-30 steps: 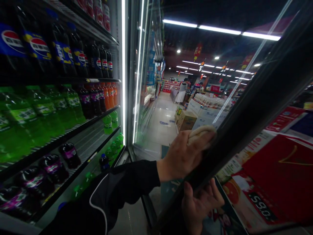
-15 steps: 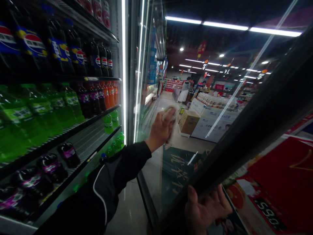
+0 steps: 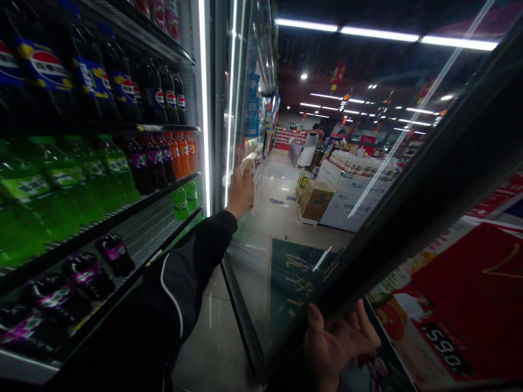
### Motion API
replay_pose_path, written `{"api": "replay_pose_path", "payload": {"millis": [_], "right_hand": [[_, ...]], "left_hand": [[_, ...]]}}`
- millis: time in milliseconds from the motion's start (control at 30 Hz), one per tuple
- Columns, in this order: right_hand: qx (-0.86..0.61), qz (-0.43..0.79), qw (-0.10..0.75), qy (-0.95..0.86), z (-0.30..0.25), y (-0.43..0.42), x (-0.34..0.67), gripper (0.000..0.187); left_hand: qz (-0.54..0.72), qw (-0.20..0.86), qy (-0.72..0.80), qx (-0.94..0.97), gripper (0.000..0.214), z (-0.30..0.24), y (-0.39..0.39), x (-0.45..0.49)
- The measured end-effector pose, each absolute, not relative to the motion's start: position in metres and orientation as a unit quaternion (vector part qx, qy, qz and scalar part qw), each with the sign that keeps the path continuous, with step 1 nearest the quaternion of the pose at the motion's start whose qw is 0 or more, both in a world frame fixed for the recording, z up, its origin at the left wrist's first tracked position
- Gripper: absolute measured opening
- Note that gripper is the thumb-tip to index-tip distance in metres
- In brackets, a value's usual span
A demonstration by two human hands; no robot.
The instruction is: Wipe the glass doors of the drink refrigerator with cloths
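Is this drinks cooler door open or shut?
Open: the glass door is swung out, its black frame beside the right hand, and the bottle-filled shelves stand exposed with no glass before them.

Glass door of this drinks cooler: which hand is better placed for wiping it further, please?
Left, I judge: the left hand holds the cloth up at the glass, while the right hand is low down at the door's black frame.
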State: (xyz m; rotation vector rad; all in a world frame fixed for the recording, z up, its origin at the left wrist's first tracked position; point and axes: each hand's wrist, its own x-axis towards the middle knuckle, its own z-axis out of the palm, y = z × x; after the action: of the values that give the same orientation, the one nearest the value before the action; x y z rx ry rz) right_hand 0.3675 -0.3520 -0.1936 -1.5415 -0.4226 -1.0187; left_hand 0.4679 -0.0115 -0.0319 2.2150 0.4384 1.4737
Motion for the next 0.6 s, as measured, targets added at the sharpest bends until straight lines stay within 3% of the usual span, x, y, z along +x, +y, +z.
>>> {"api": "replay_pose_path", "payload": {"millis": [167, 300, 467, 600], "right_hand": [[-0.611, -0.402, 0.651, -0.205, -0.206, -0.354, 0.377, 0.093], [-0.63, -0.411, 0.63, -0.194, -0.209, -0.356, 0.38, 0.093], [-0.653, -0.439, 0.592, -0.174, -0.209, -0.355, 0.375, 0.076], [-0.659, -0.422, 0.602, -0.162, -0.213, -0.355, 0.374, 0.084]], "left_hand": [[0.507, 0.23, 0.132, 0.82, 0.046, -0.027, -0.011, 0.451], [0.561, 0.196, -0.004, 0.804, 0.043, -0.022, -0.07, 0.426], [0.62, 0.18, -0.177, 0.743, 0.042, -0.025, -0.173, 0.397], [0.66, 0.131, -0.222, 0.706, 0.044, -0.037, -0.195, 0.399]]}}
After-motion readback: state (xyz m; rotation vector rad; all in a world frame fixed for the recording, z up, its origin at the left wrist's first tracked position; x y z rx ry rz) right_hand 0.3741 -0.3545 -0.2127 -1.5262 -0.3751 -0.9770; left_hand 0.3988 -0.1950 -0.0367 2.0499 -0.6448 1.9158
